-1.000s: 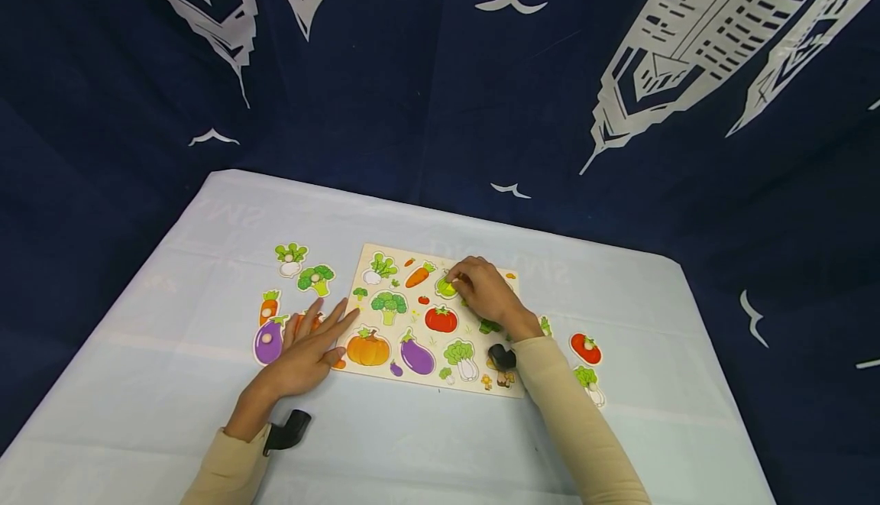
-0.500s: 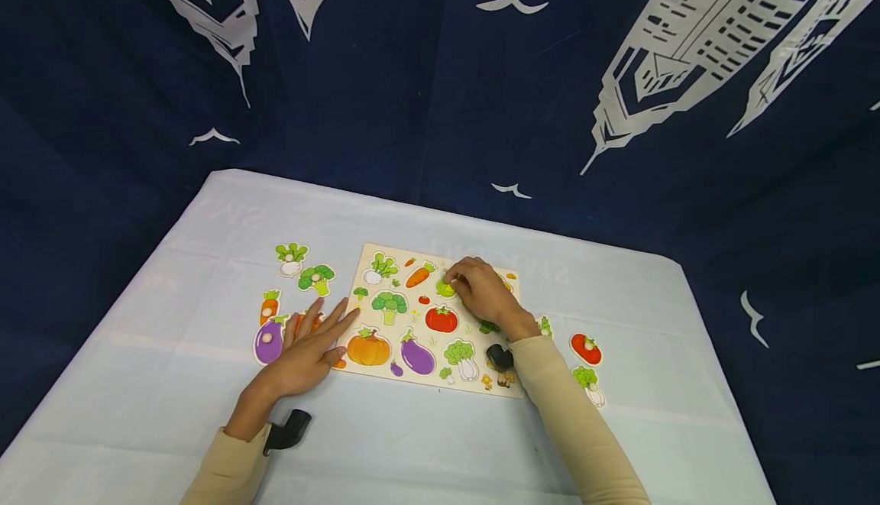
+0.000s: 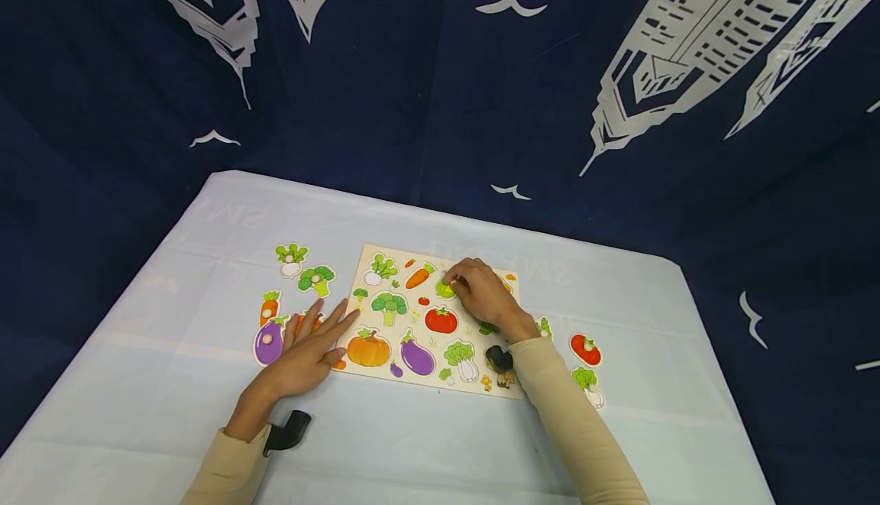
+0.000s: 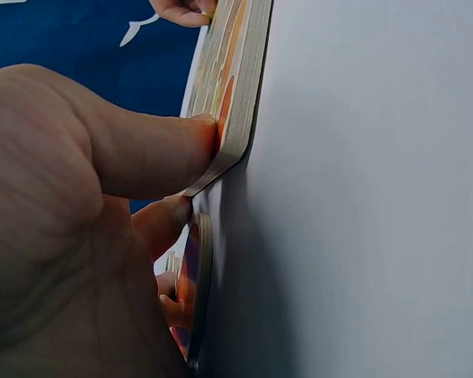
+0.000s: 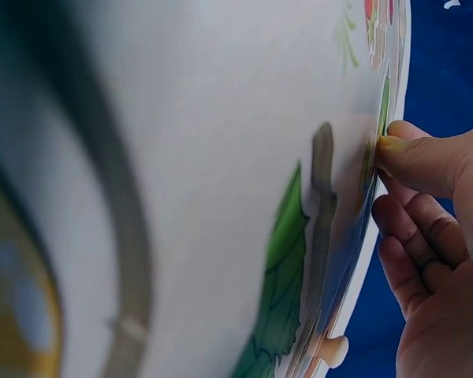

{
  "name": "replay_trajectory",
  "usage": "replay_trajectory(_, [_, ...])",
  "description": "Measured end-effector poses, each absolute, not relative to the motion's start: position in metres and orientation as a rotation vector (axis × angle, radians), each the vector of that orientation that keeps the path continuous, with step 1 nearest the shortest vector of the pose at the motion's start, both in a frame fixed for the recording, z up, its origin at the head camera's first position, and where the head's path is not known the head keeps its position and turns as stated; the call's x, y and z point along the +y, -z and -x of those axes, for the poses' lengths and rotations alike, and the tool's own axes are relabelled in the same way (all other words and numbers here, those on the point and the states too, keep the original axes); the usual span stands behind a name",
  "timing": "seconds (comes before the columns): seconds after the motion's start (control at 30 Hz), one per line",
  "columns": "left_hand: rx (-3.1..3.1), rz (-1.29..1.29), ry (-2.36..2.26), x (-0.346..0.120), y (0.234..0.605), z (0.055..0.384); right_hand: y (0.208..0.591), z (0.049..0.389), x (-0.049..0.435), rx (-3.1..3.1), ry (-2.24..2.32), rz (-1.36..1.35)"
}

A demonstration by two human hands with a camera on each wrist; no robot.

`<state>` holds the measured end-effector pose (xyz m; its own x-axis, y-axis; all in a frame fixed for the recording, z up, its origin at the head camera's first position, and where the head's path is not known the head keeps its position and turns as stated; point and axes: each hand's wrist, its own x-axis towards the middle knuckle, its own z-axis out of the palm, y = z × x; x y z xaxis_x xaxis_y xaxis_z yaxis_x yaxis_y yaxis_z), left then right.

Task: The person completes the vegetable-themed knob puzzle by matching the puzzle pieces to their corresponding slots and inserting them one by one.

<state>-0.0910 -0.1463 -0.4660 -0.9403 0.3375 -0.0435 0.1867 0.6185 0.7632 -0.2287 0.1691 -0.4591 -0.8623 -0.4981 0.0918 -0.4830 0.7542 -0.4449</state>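
Observation:
A wooden vegetable puzzle board (image 3: 412, 299) lies flat on the table. My right hand (image 3: 484, 291) is over its upper right part, thumb and index finger pinching a round green vegetable puzzle piece (image 3: 445, 289) there. In the right wrist view the thumb and forefinger (image 5: 426, 161) meet at the board surface, and what they pinch is mostly covered. My left hand (image 3: 302, 360) rests spread at the board's left edge. Its thumb (image 4: 158, 153) presses the board's corner in the left wrist view. Beneath its fingers lies an orange-red piece (image 3: 309, 323), partly hidden.
Left of the board lie knobbed pieces: a white root vegetable (image 3: 291, 260), a broccoli (image 3: 316, 280), a carrot (image 3: 269, 306) and an eggplant (image 3: 266, 342). On the right are a tomato piece (image 3: 585, 348) and a leafy green one (image 3: 588, 384). A dark patterned cloth (image 3: 412, 92) hangs behind the table.
The right hand has shifted very slightly left while keeping its pinch on the green piece. The left hand has stayed in place.

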Motion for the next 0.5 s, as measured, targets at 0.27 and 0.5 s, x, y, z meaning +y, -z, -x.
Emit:
replay_trajectory(0.27, [2.659,-0.448,-1.227,-0.146,0.466,0.091,0.458,0.229,0.173,2.892,0.795,0.810])
replay_trajectory(0.5, [2.656,-0.454,-1.225,-0.146,0.467,0.091,0.448,0.229,0.184,2.885,0.901,0.740])
